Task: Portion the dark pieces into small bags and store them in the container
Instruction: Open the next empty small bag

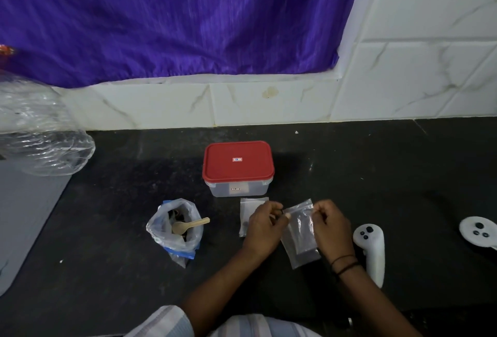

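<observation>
Above the dark counter [349,175], left hand [265,229] and right hand [332,229] pinch a clear small bag [302,234], dark-bottomed.

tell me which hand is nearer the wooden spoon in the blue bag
Left. The left hand is just right of the wooden spoon, pinching the small clear bag; the right hand grips that bag's far side.

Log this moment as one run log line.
step: opening small bag | left hand: pinching bag top | right hand: pinching bag top | container: lid on | spoon: in source bag
</observation>
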Action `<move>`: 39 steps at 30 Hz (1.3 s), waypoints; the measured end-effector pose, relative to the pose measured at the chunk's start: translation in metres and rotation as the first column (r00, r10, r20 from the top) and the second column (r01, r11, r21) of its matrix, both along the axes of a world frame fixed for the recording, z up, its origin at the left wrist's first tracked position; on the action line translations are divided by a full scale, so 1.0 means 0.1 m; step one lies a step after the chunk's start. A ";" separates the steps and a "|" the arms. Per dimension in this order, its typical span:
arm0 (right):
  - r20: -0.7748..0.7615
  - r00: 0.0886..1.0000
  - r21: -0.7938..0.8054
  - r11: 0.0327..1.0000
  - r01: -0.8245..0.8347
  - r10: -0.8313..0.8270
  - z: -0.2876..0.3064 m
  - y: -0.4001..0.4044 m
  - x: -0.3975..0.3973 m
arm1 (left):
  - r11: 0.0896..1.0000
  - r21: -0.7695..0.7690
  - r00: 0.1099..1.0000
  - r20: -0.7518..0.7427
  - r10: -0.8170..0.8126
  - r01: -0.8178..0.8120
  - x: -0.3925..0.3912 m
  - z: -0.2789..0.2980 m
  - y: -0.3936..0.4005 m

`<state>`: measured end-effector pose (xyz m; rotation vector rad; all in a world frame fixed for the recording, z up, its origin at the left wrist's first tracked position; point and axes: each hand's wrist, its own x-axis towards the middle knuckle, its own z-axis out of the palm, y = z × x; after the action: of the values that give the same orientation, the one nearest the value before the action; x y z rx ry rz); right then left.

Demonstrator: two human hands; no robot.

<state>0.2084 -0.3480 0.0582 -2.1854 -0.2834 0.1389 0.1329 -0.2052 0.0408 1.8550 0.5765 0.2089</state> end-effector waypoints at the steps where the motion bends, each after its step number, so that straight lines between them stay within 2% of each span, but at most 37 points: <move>1: -0.011 1.000 0.034 0.999 -0.016 0.016 0.00 0.02 0.00 | 0.998 -0.061 1.000 0.010 0.001 -0.001 -0.02 0.00 0.02; 3: -0.067 0.996 0.134 0.989 -0.055 0.065 0.00 0.06 -0.02 | 0.984 -0.176 0.999 0.023 0.027 -0.023 -0.05 0.01 0.03; 5: -0.116 0.987 0.219 0.972 -0.084 0.112 0.02 0.12 -0.03 | 0.973 -0.221 0.996 0.037 0.079 -0.069 -0.09 0.03 0.05; 8: -0.174 0.966 0.351 0.928 -0.123 0.194 0.05 0.18 -0.05 | 0.985 -0.103 0.984 0.099 0.149 -0.139 -0.13 0.05 0.12; 10: -0.179 0.945 0.398 0.899 -0.186 0.274 0.10 0.22 -0.06 | 0.989 -0.089 0.987 0.097 0.126 -0.117 -0.16 0.09 0.19; 12: -0.166 0.931 0.371 0.895 -0.246 0.325 0.14 0.25 -0.09 | 0.987 -0.146 0.994 0.082 0.074 -0.061 -0.19 0.14 0.26; 14: -0.110 0.948 0.243 0.933 -0.265 0.297 0.14 0.29 -0.10 | 0.990 -0.133 0.996 0.061 0.058 -0.049 -0.23 0.19 0.31; 16: 0.083 0.977 0.040 0.979 -0.202 0.198 0.12 0.31 -0.13 | 0.991 -0.108 0.994 0.063 0.086 -0.079 -0.27 0.21 0.34; 18: 0.251 0.953 -0.021 0.985 -0.171 0.171 0.18 0.35 -0.20 | 0.988 -0.094 0.988 0.075 0.132 -0.125 -0.30 0.20 0.35; 19: 0.237 0.950 -0.010 0.979 -0.205 0.202 0.22 0.39 -0.25 | 0.984 -0.106 0.986 0.078 0.150 -0.141 -0.32 0.23 0.35; 22: -0.042 0.954 0.099 0.951 -0.292 0.297 0.32 0.54 -0.40 | 0.978 -0.165 0.984 0.100 0.147 -0.129 -0.37 0.29 0.32; 24: -0.146 0.952 0.178 0.954 -0.241 0.268 0.34 0.62 -0.44 | 0.950 -0.291 0.983 0.110 0.148 -0.110 -0.39 0.36 0.30; 27: -0.304 0.918 0.351 0.926 -0.141 0.255 0.40 0.68 -0.46 | 0.857 -0.508 0.983 0.097 0.158 -0.088 -0.43 0.45 0.32; 30: -0.427 0.841 0.478 0.872 -0.102 0.332 0.49 0.68 -0.47 | 0.793 -0.602 0.988 0.041 0.151 -0.096 -0.48 0.54 0.39; 35: -0.507 0.778 0.490 0.867 -0.092 0.370 0.61 0.73 -0.52 | 0.708 -0.690 0.987 -0.071 0.141 -0.151 -0.55 0.60 0.51; 37: -0.520 0.789 0.446 0.892 -0.076 0.327 0.63 0.78 -0.54 | 0.709 -0.677 0.977 -0.082 0.195 -0.198 -0.57 0.62 0.51; 39: -0.463 0.848 0.351 0.932 -0.091 0.257 0.62 0.83 -0.55 | 0.737 -0.617 0.952 -0.071 0.298 -0.277 -0.59 0.63 0.51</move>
<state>0.1532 -0.2651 0.1204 -1.7220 -0.1904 0.7111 0.0735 -0.1541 0.1038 1.1072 0.8005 0.2201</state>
